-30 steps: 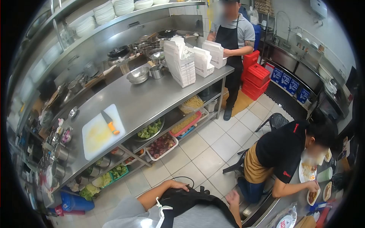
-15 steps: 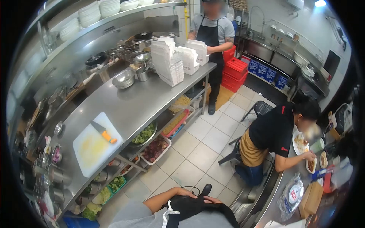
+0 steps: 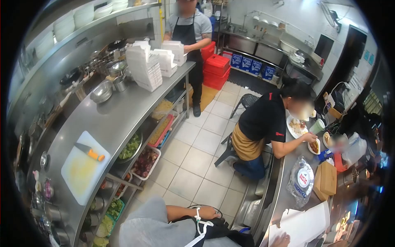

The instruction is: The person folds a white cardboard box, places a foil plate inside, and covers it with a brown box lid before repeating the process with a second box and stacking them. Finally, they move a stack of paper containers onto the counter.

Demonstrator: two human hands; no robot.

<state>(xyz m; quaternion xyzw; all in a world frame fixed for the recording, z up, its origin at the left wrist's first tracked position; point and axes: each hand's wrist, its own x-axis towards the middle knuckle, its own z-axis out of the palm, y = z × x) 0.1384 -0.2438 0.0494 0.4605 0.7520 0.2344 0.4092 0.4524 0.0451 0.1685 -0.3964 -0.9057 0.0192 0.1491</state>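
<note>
My left hand (image 3: 210,213) is at my waist, against the black apron (image 3: 185,234), and its fingers are hard to make out. A thin black cable loops just beside it. At the bottom edge of the view, my right hand (image 3: 280,240) lies with fingers apart on the near left part of a white cardboard piece (image 3: 306,218), on the right-hand counter. Beyond the cardboard lie a plastic-wrapped pack of paper plates (image 3: 302,179) and a brown cardboard box (image 3: 327,179).
A seated co-worker (image 3: 263,115) leans over a plate (image 3: 296,127) at the right counter. Another person (image 3: 189,33) stands behind white folded boxes (image 3: 144,68). On the left steel table (image 3: 123,111), a knife (image 3: 90,152) rests on a cutting board (image 3: 78,181). Vegetable containers sit below.
My view has swung right. My right hand has left the apron and reached the white cardboard on the right counter. My left hand stays at the apron.
</note>
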